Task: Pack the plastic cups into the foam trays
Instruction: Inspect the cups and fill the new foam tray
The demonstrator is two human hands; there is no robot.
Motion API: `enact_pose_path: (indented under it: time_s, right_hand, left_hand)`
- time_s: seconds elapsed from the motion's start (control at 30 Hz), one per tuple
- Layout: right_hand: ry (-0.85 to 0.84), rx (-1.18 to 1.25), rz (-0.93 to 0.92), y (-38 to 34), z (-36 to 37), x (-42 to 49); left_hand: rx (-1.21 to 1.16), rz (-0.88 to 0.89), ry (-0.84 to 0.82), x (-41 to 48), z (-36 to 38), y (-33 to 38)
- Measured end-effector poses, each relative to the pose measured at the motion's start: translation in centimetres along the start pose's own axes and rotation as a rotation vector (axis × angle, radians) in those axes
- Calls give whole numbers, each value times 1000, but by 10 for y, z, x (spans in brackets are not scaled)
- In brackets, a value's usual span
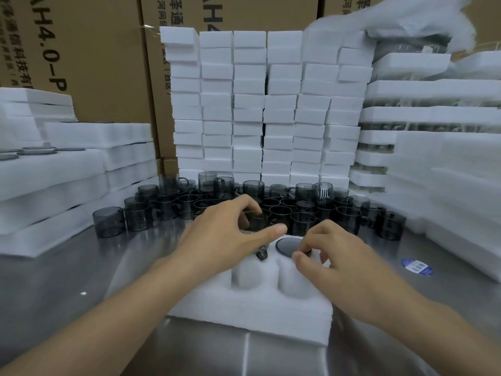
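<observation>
Foam tray point(257, 308): left hand point(225, 234) grips loose cup point(256, 222), right hand point(333, 256) pinches seated cup point(288, 245)

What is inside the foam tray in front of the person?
In the foam tray, one dark cup sits in the far right pocket, the right hand touching it. Both near pockets look empty. The left hand, holding a second cup, covers the far left pocket.

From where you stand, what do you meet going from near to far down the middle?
First the foam tray, then the dark cups, then the stacked foam blocks, then the cardboard boxes.
</observation>
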State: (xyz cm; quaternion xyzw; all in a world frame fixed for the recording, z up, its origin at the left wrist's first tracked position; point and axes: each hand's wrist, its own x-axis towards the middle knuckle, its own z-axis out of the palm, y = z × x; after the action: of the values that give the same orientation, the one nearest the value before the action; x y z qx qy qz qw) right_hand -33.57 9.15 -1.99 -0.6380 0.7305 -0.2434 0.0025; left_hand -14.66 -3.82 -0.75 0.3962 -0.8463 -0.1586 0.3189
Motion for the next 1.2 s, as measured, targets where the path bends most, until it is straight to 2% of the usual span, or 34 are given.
enact_pose_path:
  time_s: [0.1,0.27,0.4,0.53,0.67,0.77,0.83,0.9,1.03,1.07,1.17,1.2]
  right_hand:
    - [-3,8,-2,1,0,1]
    - [-1,20,-7,5,1,3]
    - [4,23,-13,8,2,4]
    - [15,33,-21,9,3,5]
    - [25,33,-36,10,5,7]
    - [39,31,-51,11,7,7]
    - [41,34,-56,12,8,7]
    - [46,45,-58,14,7,7]
    - [48,43,-67,15,6,7]
    - [38,36,-71,16,5,7]
    - [-18,39,-95,18,4,5]
    - [-32,54,-98,18,4,5]
  left_hand:
    - [91,45,-40,-2,-5,-2]
    - [-19,15,-247,6,-23,-7]
    - [46,31,-326,9,-29,-11]
    - [233,90,-312,2,-22,-9]
    - [135,208,-330,-4,-17,2]
    - [224,188,-558,-8,-7,8]
    - [242,157,-637,-10,-4,8]
    - [185,149,-563,-11,-5,7]
    - [192,214,-168,-7,-9,9]
    - [198,204,-171,-6,-8,9]
    - [269,114,-469,-6,-5,4]
    - [283,97,-520,-6,-4,3]
